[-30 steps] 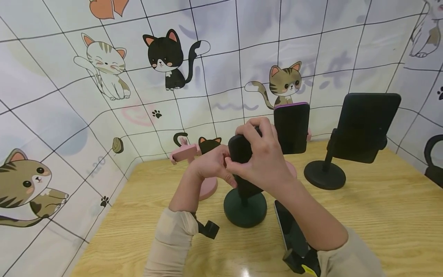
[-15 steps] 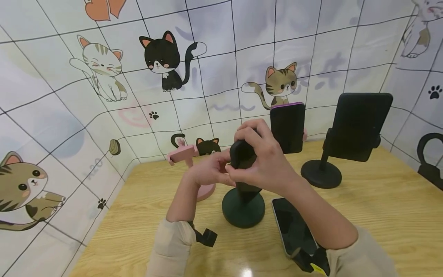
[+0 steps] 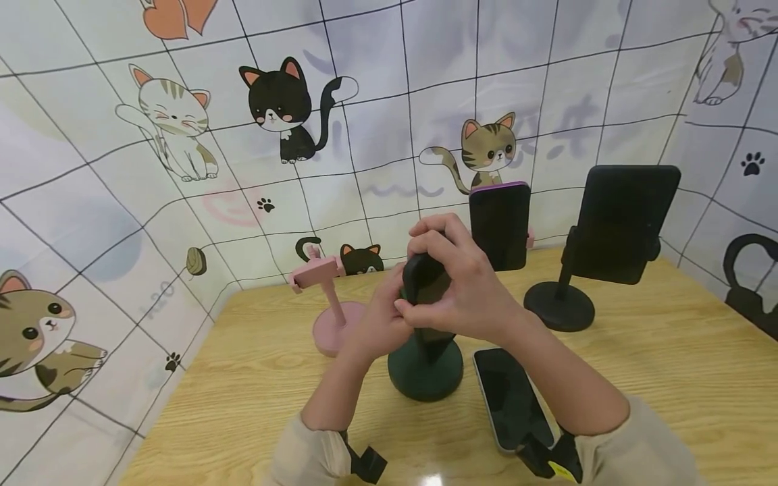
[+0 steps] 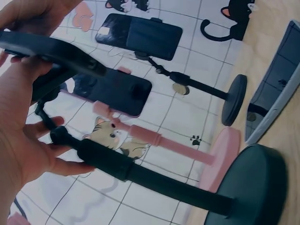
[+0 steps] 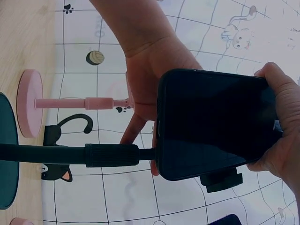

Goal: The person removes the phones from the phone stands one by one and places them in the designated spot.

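The green stand [image 3: 425, 370] stood upright on the table [image 3: 273, 378], and the held phone [image 5: 215, 122] was at its upper end, dark screen towards the right wrist camera. The right hand [image 3: 468, 270] grasped the held phone, its thumb and fingers bent round the edges farthest from the green stand's base. The left hand [image 3: 385, 314] was behind the held phone, at the green stand's head, with several fingers reaching past the neck; I cannot tell whether it pinched anything, as the held phone hid part of it. A dark clamp [image 5: 222, 180] jutted past one long edge of the held phone at the green stand's head; how firmly it gripped could not be seen. Left of the green stand and a little behind was the pink stand [image 3: 334, 297]. Behind it to the right, the second pink stand [image 4: 183, 150] carried a purple-edged phone [image 3: 500, 226]; farther right of the green stand, the black stand [image 3: 559, 306] bore a black device [image 3: 626, 223]. The loose phone [image 3: 512, 398] lay flat, right of the green stand and nearer the person.
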{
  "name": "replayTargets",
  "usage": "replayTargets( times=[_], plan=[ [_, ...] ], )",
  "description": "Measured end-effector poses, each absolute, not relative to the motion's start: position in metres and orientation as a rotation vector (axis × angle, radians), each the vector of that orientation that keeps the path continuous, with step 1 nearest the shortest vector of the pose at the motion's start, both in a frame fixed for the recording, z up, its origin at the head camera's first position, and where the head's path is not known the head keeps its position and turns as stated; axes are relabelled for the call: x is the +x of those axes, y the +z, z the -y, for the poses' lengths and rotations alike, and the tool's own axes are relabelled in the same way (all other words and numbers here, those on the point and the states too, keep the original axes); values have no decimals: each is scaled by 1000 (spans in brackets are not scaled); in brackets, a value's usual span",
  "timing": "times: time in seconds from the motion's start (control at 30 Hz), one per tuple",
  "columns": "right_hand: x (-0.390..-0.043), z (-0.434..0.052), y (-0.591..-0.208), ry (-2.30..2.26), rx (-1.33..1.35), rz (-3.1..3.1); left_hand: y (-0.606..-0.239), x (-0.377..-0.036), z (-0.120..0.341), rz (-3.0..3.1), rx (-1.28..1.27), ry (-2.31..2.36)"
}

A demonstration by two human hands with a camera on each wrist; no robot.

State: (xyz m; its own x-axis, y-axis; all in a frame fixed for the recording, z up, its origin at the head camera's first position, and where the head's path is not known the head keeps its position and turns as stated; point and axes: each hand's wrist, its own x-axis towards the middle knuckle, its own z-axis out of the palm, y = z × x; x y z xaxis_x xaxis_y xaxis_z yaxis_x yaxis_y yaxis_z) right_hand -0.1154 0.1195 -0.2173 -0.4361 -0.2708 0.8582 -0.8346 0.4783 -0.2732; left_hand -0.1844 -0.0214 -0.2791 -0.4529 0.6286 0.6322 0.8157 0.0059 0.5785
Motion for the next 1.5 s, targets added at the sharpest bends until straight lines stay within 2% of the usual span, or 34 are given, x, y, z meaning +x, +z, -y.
replayTargets(
  times=[0.1,0.37,0.77,1.03,1.2,1.5],
  plan=[
    [-114,-121,-217,904,933,1935,-281,-181,18,2037,-1461,-1477],
    [-105,-129,-214,873,894,1941,-283,-183,14,1938,-1498,-1552],
    [-85,-166,-230,874,425,2263,-280,-194,15,2039,-1397,-1590],
    [-75,-211,-258,772,73,2667,-275,-215,17,1983,-1284,-1635],
    [-74,-231,-284,741,1,2769,-273,-228,17,1984,-1253,-1535],
    [-73,-249,-321,735,-75,2834,-263,-223,17,1973,-1212,-1552]
  ],
)
